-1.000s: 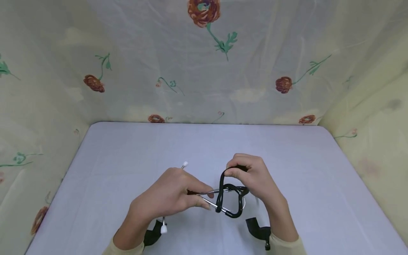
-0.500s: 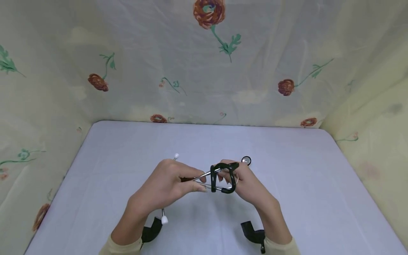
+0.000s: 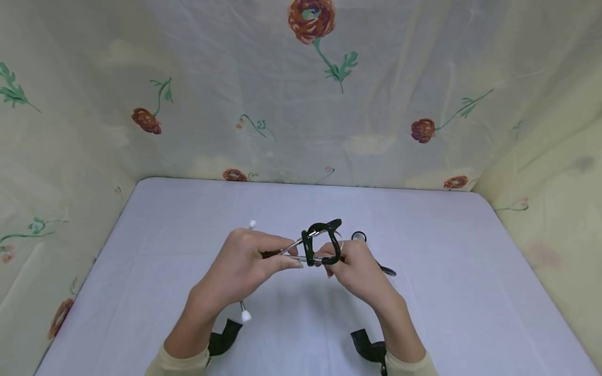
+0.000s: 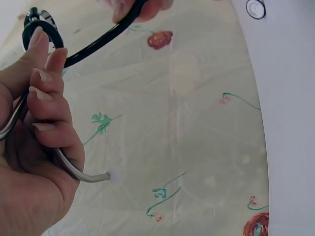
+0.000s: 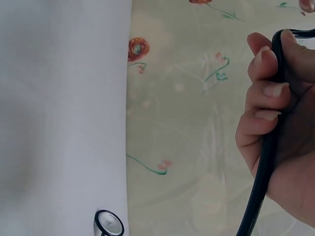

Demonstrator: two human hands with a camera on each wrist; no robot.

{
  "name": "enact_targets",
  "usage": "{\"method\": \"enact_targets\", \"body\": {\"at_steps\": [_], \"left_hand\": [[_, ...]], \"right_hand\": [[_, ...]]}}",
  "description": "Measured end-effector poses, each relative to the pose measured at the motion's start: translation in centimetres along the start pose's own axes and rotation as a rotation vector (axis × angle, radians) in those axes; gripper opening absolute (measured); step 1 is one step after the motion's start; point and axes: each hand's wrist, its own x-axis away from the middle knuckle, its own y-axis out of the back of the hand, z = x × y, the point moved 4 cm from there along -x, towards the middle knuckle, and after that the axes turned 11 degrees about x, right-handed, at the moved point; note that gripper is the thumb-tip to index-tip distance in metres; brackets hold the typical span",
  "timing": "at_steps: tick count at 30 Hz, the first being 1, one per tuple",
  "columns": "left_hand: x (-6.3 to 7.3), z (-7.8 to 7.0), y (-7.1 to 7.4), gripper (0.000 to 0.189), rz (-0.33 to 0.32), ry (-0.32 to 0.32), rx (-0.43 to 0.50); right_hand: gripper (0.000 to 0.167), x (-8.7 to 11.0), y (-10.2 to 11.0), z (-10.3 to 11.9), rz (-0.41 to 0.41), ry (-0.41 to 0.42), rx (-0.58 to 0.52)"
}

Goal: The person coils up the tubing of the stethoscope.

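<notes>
A stethoscope is held up between both hands above the table. My left hand (image 3: 251,261) grips its metal ear tubes (image 4: 78,174), and the white ear tips (image 3: 246,316) stick out on either side of that hand. Black tubing (image 3: 305,248) is wound in loops around the metal part, between the two hands. My right hand (image 3: 359,269) holds a length of this tubing, with fingers curled along it and the thumb against it in the right wrist view. The round chest piece (image 3: 359,236) shows just beyond the right hand. Part of the tubing is hidden by the right hand.
A white-covered table (image 3: 188,209) lies under the hands. Cloth printed with flowers (image 3: 310,21) hangs behind it and along both sides. A black bent piece (image 3: 226,338) sits at the left wrist, and a similar bent piece (image 3: 367,347) at the right wrist.
Both hands have moved away from the body and slightly left with the stethoscope. The right hand has gone from pinching tubing above the loops to holding it beside them. The chest piece has come into view.
</notes>
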Motion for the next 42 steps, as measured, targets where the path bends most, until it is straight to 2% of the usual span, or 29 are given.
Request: {"method": "enact_targets", "body": {"at_steps": [4, 9, 13, 18, 24, 30, 42], "left_hand": [[-0.1, 0.4, 0.4, 0.011, -0.064, 0.019, -0.034], [-0.3, 1.0, 0.7, 0.011, -0.138, 0.023, -0.149], [-0.3, 1.4, 0.8, 0.009, -0.171, 0.019, -0.227], [-0.6, 2.0, 0.6, 0.013, -0.210, 0.039, -0.278], [-0.7, 2.7, 0.3, 0.013, -0.205, 0.052, -0.393], [-0.8, 3.1, -0.4, 0.015, -0.170, 0.070, -0.495], [-0.9, 3.4, -1.4, 0.008, -0.140, 0.120, -0.574]], "right_hand": [[0.027, 0.3, 0.1, 0.3, -0.054, 0.041, 0.073], [0.034, 0.6, 0.0, 1.3, -0.118, 0.166, 0.174], [0.029, 0.9, -0.3, 2.2, -0.110, 0.252, 0.237], [0.018, 1.3, -0.6, 2.9, -0.076, 0.279, 0.299], [0.024, 1.6, -0.7, 3.3, -0.052, 0.278, 0.338], [0.032, 1.8, -0.7, 3.3, -0.048, 0.257, 0.373], [0.033, 2.8, -0.2, 4.2, -0.039, 0.290, 0.396]]}}
